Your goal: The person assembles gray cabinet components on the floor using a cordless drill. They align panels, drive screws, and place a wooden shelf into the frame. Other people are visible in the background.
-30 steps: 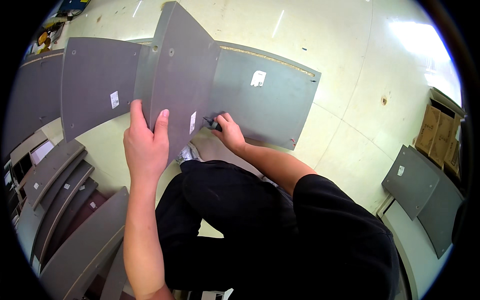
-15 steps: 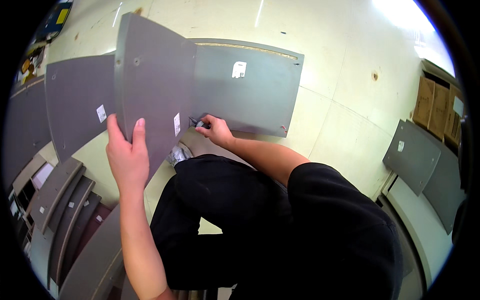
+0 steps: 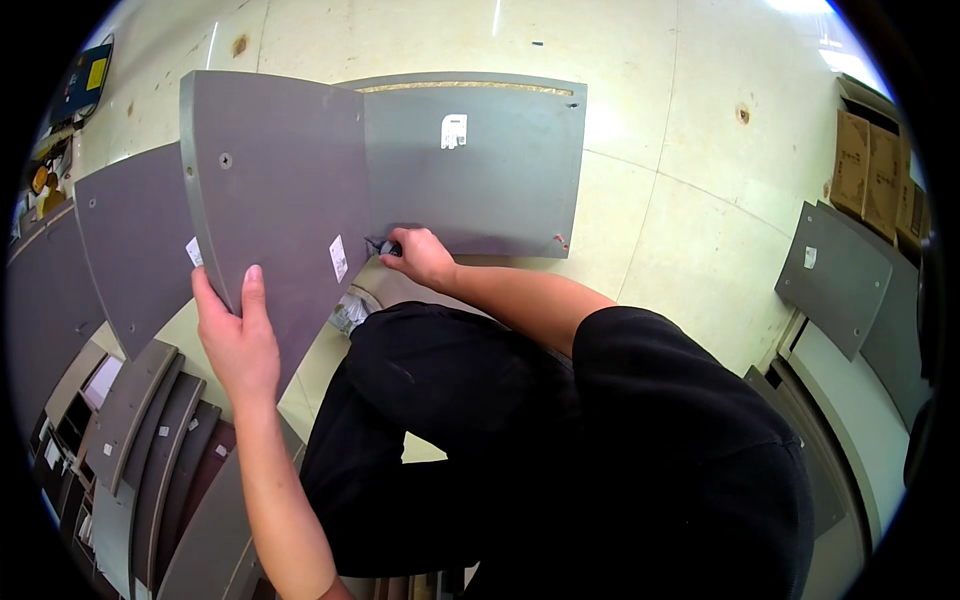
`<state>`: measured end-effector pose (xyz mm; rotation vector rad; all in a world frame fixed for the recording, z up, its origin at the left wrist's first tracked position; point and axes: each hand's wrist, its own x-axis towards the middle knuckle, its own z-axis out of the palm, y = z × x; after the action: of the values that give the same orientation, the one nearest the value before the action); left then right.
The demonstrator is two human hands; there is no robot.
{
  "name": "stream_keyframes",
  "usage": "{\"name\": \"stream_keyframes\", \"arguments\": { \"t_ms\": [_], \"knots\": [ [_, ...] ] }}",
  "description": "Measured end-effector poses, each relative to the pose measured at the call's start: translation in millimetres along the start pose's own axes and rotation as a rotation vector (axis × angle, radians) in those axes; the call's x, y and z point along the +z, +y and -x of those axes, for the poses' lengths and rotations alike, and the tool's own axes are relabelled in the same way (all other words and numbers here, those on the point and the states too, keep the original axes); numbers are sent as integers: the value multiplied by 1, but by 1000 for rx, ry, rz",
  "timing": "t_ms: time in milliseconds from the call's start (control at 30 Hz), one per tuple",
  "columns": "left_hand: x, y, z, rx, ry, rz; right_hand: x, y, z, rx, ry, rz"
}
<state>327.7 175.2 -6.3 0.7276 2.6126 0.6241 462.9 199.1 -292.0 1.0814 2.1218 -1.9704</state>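
A grey board (image 3: 280,160) stands on edge, with a white label and a screw hole showing on its face. It meets a second grey board (image 3: 510,185), which has a raw chipboard groove along its far edge. My left hand (image 3: 242,340) is closed on the near left edge of the standing board, thumb on the face towards me. At the near end of the joint, my right hand (image 3: 424,258) pinches a small dark tool (image 3: 388,249). Its tip points at the corner between the boards; its exact kind is partly hidden by my fingers.
More grey boards (image 3: 135,240) stand at the left, above a stack of curved-looking panels (image 3: 130,410). Cardboard boxes (image 3: 866,160) and a loose grey panel (image 3: 835,280) are on the right. A blue case (image 3: 80,85) lies far left on the pale tiled floor (image 3: 690,120).
The standing board has swung left and its top has come lower, with my left hand still on its edge. My right hand stays at the joint with the tool. The whole view has shifted slightly.
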Motion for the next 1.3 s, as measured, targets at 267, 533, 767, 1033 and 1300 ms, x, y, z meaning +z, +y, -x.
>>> {"name": "stream_keyframes", "arguments": {
  "t_ms": [267, 533, 767, 1033, 1300],
  "knots": [
    [5, -3, -2, 84, 45, -47, -8, 21, -18, -183, 95, 228],
    [6, -25, 5, -6, 68, -78, -4, -5, -21, -41, -130, 131],
    [1, -25, 2, -25, 67, -89, -6, -17, -26, -58, -140, 250],
    [7, -44, 2, 48, 43, -81, 6, 7, -21, -114, -21, 222],
    [-4, -17, 4, 53, -5, -154, 0, 8, -8, -181, -27, 131]
  ]
}}
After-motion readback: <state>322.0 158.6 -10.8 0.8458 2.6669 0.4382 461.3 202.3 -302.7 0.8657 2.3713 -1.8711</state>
